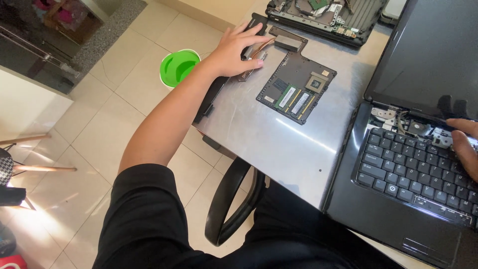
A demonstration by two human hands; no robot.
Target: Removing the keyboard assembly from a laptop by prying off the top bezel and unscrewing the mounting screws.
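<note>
Left hand (238, 47) upper centre of frame, fingers closed around copper heatsink part (251, 59) on counter (279, 144), beside circuit board (297, 87). Right hand (465, 144) at right edge, flat and released on black laptop (398, 199) keyboard.

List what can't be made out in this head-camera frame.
- Right hand: cut off by the right edge; its hold is unclear.
- Dark part under the left hand: covered by palm and fingers.
- Opened laptop chassis: cut by the top edge.
- Circuit board chips: too small to identify.
</note>
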